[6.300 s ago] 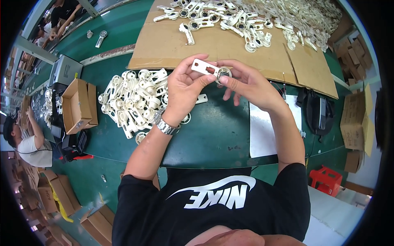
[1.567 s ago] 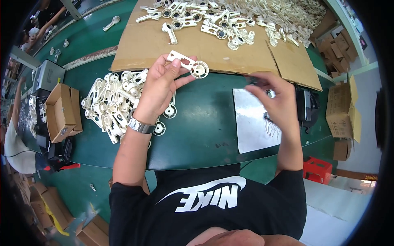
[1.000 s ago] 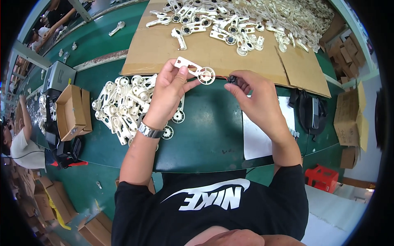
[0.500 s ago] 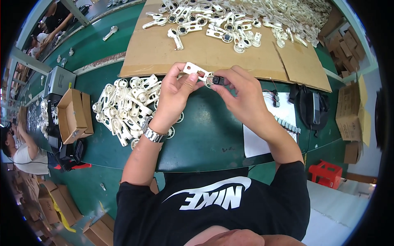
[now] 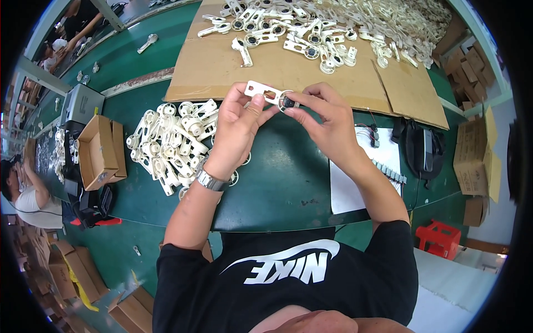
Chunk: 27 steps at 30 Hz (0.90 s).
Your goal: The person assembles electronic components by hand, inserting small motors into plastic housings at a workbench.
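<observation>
Between the thumb and fingers of my left hand [image 5: 236,125] is a white plastic arm-shaped part [image 5: 256,89] with slots and a ring at its right end. My right hand [image 5: 331,119] pinches a small black square component [image 5: 288,102], which now lies at the ring's opening. Fingertips partly cover it, so I cannot tell how deep it sits. Beside my left wrist is a heap of similar white parts [image 5: 166,147] on the green table. Right of my right forearm, small black pieces with thin wires [image 5: 373,135] and a row of small grey pieces [image 5: 390,171] lie on a white sheet [image 5: 347,191].
Cardboard [image 5: 338,83] covers the table's far side, bearing a large pile of white parts [image 5: 311,39], several with black centres. An open carton [image 5: 99,152] stands left. A black strapped item [image 5: 425,147] lies right, above a red stool [image 5: 438,238]. Other people work at the left.
My right hand has brought the black component left and against the ring of the white part, turning it flatter. My left hand keeps its hold, nearly still.
</observation>
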{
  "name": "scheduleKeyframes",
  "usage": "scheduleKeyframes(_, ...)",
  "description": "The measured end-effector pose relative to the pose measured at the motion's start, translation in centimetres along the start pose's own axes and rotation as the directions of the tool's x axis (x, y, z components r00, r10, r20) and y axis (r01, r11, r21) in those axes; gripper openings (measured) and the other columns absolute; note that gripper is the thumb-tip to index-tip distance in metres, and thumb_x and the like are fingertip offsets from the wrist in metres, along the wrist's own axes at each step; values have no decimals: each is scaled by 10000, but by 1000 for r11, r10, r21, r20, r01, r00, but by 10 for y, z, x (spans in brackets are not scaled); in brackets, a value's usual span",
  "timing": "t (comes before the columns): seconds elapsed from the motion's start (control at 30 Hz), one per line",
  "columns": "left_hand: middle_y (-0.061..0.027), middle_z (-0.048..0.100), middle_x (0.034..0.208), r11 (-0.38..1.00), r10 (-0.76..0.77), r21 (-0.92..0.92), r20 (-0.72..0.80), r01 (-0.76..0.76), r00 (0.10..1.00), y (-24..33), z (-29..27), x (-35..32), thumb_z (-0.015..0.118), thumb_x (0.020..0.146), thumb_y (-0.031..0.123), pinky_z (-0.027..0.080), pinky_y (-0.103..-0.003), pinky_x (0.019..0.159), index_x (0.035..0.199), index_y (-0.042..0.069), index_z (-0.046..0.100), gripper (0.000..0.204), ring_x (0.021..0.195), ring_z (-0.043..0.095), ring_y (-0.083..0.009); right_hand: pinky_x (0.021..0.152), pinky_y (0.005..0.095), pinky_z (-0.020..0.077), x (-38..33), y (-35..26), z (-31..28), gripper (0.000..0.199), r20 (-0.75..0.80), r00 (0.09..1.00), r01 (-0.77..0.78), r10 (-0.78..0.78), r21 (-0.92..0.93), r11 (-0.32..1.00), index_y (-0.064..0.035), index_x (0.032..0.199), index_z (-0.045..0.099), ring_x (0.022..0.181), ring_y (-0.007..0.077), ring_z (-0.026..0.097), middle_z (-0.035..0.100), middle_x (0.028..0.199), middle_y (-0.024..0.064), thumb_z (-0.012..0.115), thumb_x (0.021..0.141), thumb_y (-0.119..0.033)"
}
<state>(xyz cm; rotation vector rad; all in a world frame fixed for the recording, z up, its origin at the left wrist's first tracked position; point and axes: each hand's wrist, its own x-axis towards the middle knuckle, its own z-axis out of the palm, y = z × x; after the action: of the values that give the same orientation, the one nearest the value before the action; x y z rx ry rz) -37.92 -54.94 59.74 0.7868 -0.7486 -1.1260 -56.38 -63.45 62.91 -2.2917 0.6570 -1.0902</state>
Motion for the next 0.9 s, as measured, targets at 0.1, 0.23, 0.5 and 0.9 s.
scheduleKeyframes(0.1,-114,651,1280,999,-15,-50,4,15,1000,1,0,0,580,1090,134,549,-445,1075,1255,55,549,186,1198,657,-221,701,311,519,-1,0,-1,281,58,983,-183,176,141,973,-67,1158,779,871,151,648,653,950,58,830,883,-97)
scheduleKeyframes(0.23,-110,665,1265,993,73,89,69,-79,995,-6,0,-2,591,1084,130,548,-421,1068,1246,47,550,186,1189,664,-212,687,280,537,3,-4,-1,351,149,897,-436,415,441,784,-68,1297,729,869,105,637,668,990,38,767,948,-81)
scheduleKeyframes(0.5,-70,680,1192,984,57,164,104,-74,993,-10,9,-5,612,1068,78,563,-348,998,1231,18,555,183,1138,663,-157,642,245,539,1,12,-4,386,507,720,-689,474,442,574,-63,1398,667,711,90,619,697,939,26,637,1016,-14)
scheduleKeyframes(0.9,-91,650,1265,994,53,94,73,-60,996,-14,9,-6,598,1083,143,570,-413,1043,1289,50,548,231,1193,657,-194,574,240,469,-2,13,-1,330,358,875,-432,327,270,861,-54,1342,676,629,65,574,661,786,-16,627,1037,-172)
